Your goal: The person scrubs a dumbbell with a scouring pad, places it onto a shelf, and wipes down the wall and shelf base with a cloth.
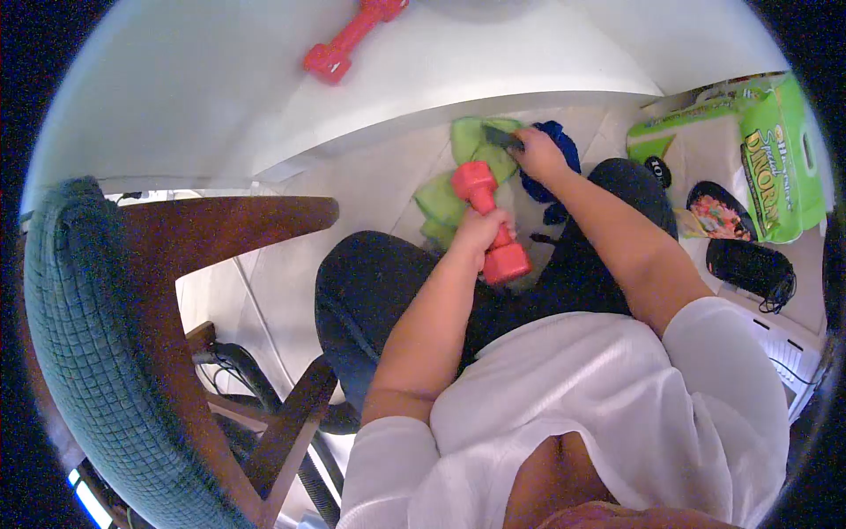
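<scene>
My left hand (481,231) is closed around the handle of a red dumbbell (508,263), which is tilted above the floor between my knees. Farther forward, my right hand (541,157) grips a short black object (503,137) whose kind I cannot make out. That object lies over a green cloth (476,132) spread on the floor, and part of the cloth is hidden behind the dumbbell. Beside my right hand is a dark blue bunched thing (560,141), apparently fabric. A second red dumbbell (352,37) rests on the white surface at the top.
On the left stands a wooden chair (238,225) with a teal cushion (106,353). To the right are a green package (780,167), a dark dish with colourful bits (718,214), a black case with a cord (749,267) and a white appliance (780,344). A white curved base (423,119) borders the floor ahead.
</scene>
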